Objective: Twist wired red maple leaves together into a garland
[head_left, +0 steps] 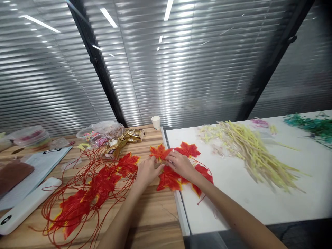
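My left hand [148, 170] and my right hand [180, 164] meet over the seam between two tables. Both are closed, with fingertips pinching at the base of an orange-red artificial maple leaf [160, 150]; exactly what lies between the fingertips is partly hidden. Below them hangs or lies another red maple leaf [168, 179]. Two more, an upper leaf [188, 149] and a lower leaf [204, 172], rest by my right wrist along a thin red cord [210, 170]. To the left, several red leaves [103, 183] lie in a loose tangle of red cord [55, 204].
Gold wrappers [134, 135], plastic bags [110, 128] and a paper cup [156, 122] stand along the back. A clipboard [38, 166] and a white elongated device [29, 205] lie left. Yellowish strands [255, 152] and green foliage [310, 126] cover parts of the white table [233, 204].
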Demonstrator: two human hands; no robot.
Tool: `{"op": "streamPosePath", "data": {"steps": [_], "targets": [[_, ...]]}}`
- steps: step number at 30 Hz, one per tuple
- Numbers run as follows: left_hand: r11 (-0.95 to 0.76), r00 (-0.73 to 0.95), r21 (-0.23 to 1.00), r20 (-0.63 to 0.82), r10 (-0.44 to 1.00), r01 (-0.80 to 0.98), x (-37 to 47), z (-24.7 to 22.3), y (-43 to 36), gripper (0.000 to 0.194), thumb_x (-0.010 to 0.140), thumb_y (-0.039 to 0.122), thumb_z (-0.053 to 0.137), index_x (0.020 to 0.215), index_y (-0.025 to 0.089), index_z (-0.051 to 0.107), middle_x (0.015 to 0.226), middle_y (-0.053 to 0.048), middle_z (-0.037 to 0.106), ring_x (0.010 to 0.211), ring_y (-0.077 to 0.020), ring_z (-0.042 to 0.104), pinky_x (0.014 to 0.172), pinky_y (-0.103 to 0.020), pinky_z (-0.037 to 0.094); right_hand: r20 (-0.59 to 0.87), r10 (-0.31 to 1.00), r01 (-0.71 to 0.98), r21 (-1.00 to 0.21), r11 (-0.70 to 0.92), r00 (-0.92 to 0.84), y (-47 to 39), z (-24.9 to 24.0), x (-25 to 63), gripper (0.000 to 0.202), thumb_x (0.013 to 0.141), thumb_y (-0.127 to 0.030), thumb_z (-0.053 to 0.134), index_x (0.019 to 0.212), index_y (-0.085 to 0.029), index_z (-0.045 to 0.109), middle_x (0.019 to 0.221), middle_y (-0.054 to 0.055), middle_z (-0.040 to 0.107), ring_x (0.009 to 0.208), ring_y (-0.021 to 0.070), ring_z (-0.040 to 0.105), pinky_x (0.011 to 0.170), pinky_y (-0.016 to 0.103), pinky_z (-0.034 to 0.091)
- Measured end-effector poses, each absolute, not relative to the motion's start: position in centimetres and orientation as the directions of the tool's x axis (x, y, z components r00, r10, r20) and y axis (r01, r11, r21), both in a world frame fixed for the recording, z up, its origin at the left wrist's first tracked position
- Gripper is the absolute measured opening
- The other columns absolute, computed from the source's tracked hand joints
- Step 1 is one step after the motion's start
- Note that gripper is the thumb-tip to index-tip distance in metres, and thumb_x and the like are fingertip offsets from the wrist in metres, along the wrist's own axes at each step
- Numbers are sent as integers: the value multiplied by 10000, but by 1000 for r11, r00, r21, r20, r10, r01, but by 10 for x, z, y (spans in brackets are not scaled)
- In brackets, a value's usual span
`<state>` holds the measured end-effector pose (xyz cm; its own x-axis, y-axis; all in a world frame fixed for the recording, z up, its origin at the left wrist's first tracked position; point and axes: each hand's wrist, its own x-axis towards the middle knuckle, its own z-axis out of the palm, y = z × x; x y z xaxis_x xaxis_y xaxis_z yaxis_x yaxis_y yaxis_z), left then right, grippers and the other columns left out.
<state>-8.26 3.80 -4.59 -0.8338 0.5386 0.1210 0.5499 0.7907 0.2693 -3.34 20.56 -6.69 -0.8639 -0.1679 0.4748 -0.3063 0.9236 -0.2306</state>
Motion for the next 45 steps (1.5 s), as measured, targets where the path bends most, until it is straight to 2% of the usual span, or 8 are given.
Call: {"op": "streamPosePath", "data": {"steps": [4, 11, 19, 28, 32, 36, 41, 45], "targets": [[806, -839, 242, 85, 537, 540, -84, -50, 38, 342, 792, 500, 429, 824, 174, 526, 795, -54, 614, 742, -187, 570, 598, -235, 321, 394, -188, -301, -246, 921, -900, 201, -61, -28, 202, 876, -257, 420, 816, -187, 600, 814, 20, 568, 768, 118, 495, 596, 213, 354], [781, -821, 266, 78, 566, 564, -89, -57, 37, 227, 814, 398, 451, 839, 183, 522, 896, -42, 616, 773, -152, 563, 602, -217, 322, 330, -254, -349, -271, 897, -909, 194, -59, -24, 256, 846, -368, 450, 1042, -233, 547, 984, 30, 556, 954, 159, 480, 731, 253, 396], [720, -771, 302, 97, 629, 625, -86, -59, 40, 143, 828, 298, 427, 851, 186, 512, 901, -43, 596, 777, -153, 562, 635, -230, 373, 307, -166, -247, -247, 937, -937, 190, -64, -24, 300, 834, -430, 453, 975, -186, 556, 975, 62, 547, 976, 183, 467, 779, 288, 402], [519, -680, 499, 218, 700, 694, -90, -67, 43, 229, 789, 143, 435, 980, 178, 556, 959, -68, 567, 893, -156, 538, 767, -263, 427, 345, -29, -126, -261, 957, -938, 190, -65, -25, 139, 814, -265, 510, 915, -169, 506, 924, 51, 543, 884, 171, 481, 639, 238, 385], [434, -645, 550, 273, 714, 713, -90, -69, 45, 288, 763, 90, 433, 1014, 179, 543, 978, -64, 567, 895, -155, 530, 770, -269, 430, 376, -55, -158, -250, 955, -925, 194, -65, -27, 73, 831, -173, 468, 873, -189, 526, 895, 24, 540, 834, 138, 485, 590, 209, 346], [384, -635, 582, 317, 705, 717, -88, -67, 46, 324, 747, 67, 435, 1038, 179, 522, 972, -59, 569, 880, -149, 526, 774, -270, 423, 423, -49, -175, -266, 948, -905, 197, -66, -29, 101, 848, -178, 455, 888, -200, 545, 872, 16, 543, 827, 127, 483, 597, 199, 334], [387, -670, 619, 321, 670, 684, -88, -69, 47, 196, 774, 114, 433, 956, 158, 490, 839, -38, 573, 790, -138, 530, 706, -249, 426, 419, -63, -183, -253, 950, -906, 199, -68, -31, 124, 856, -186, 449, 878, -206, 569, 824, 10, 538, 770, 110, 473, 573, 194, 307], [419, -660, 575, 306, 686, 703, -89, -70, 47, 143, 784, 139, 449, 910, 164, 512, 886, -45, 585, 834, -145, 542, 720, -247, 420, 388, -62, -165, -237, 957, -920, 203, -69, -33, 149, 851, -184, 458, 776, -191, 586, 800, 9, 544, 769, 113, 473, 564, 203, 294]]}}
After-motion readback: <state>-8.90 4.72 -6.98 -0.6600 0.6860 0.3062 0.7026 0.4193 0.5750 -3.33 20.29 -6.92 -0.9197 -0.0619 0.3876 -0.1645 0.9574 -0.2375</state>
